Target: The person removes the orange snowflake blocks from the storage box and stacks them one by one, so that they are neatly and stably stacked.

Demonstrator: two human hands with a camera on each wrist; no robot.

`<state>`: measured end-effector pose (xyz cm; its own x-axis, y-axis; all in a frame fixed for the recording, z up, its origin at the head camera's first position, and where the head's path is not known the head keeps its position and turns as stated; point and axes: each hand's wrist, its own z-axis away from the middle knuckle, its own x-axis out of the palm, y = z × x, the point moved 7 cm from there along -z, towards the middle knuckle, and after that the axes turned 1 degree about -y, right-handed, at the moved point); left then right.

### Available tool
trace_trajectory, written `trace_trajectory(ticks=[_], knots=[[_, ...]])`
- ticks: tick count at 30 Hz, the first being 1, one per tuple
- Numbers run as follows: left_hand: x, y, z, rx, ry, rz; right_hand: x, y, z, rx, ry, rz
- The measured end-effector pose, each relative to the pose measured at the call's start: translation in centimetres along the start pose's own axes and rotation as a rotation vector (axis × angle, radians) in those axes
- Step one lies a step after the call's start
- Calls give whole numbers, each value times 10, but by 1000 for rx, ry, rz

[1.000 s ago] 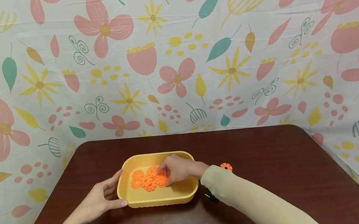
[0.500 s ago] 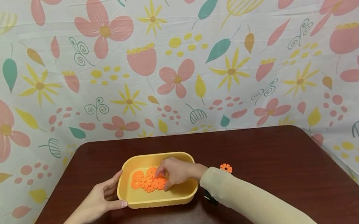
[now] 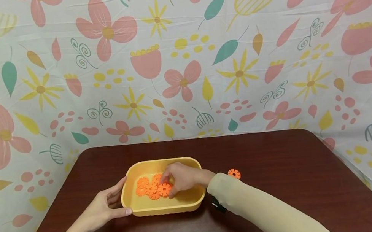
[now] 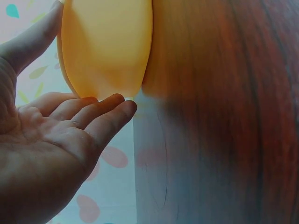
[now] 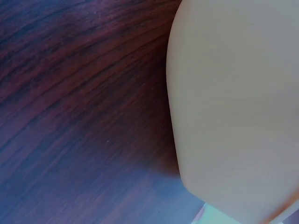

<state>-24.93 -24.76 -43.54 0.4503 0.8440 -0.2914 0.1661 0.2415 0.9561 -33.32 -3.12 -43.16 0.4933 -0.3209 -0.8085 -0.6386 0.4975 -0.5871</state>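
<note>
A yellow tray (image 3: pixel 169 209) holds several flat orange notched discs (image 3: pixel 143 182), bunched at its left and middle. My left hand (image 3: pixel 105 207) rests against the tray's left end, thumb at the near corner and fingers farther back. In the left wrist view, the fairly straight fingers of the left hand (image 4: pixel 60 135) touch the wall of the yellow tray (image 4: pixel 107 46). Inside the tray, my right hand (image 3: pixel 182 177) has curled fingers and seems to pinch one orange disc (image 3: pixel 164 189) between thumb and forefinger. The right wrist camera misses this hand; a pale tray wall (image 5: pixel 233 102) fills much of its view.
One loose orange disc (image 3: pixel 234 174) lies on the dark wooden table (image 3: pixel 273 159), right of the tray and behind the right sleeve (image 3: pixel 250 196). A flower-patterned cloth (image 3: pixel 181 74) hangs behind the table's far edge.
My right thumb and forefinger have shifted slightly toward the left and nearer me, and the orange disc by them has moved a little the same way. The left hand and tray stay put.
</note>
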Motion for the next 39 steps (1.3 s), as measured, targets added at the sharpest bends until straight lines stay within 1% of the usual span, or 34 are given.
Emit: trace_trajectory(ticks=[7, 18, 26, 30, 36, 39], knots=[[0, -1, 0, -8, -1, 3, -3, -3, 1, -4, 15, -43], [0, 0, 1, 6, 3, -20, -5, -1, 4, 7, 19, -83], [0, -1, 1, 8, 4, -25, -11, -5, 10, -14, 32, -122], [0, -1, 2, 0, 11, -35, -17, -4, 16, -23, 64, -128], [1, 0, 2, -4, 11, -34, -31, 0, 26, -75, 116, -165], [1, 0, 3, -1, 9, -36, -39, 1, 31, -93, 141, -160]])
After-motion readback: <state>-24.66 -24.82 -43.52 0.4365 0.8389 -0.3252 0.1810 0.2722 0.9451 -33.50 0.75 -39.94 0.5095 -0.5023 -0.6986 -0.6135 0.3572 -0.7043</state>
